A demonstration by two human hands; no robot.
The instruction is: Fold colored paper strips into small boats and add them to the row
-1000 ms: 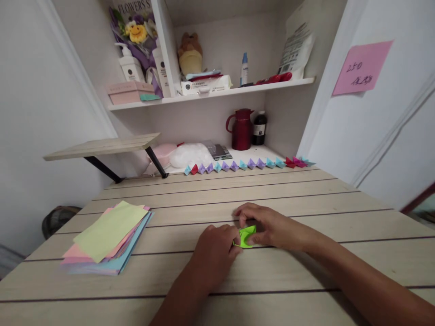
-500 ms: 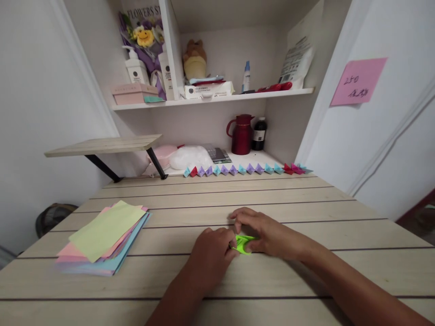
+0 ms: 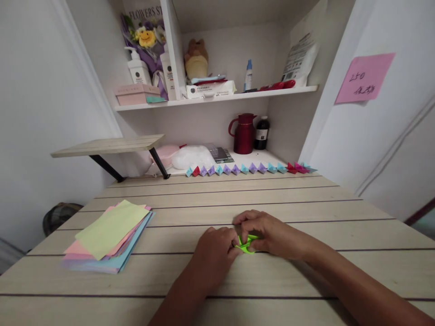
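A small folded piece of bright green paper (image 3: 246,247) lies low over the middle of the wooden table, between my two hands. My left hand (image 3: 217,244) is closed on its left end, the thumb and curled fingers pinching the edge. From the right, my right hand (image 3: 263,231) grips the same paper, its thumb on the near side and a bent finger pressed into the folds. The fingers partly cover the paper, so its full shape is hidden.
A stack of coloured paper sheets (image 3: 108,233) lies at the left. Several small folded paper boats (image 3: 235,170) stand in a row along the back edge. Behind them are a red jug (image 3: 244,134) and a dark bottle (image 3: 261,133). A small raised shelf (image 3: 112,144) stands at the back left.
My right index finger has come down into the green paper's folds, and the paper looks more opened up. My left hand keeps its pinch. The view has shifted slightly.
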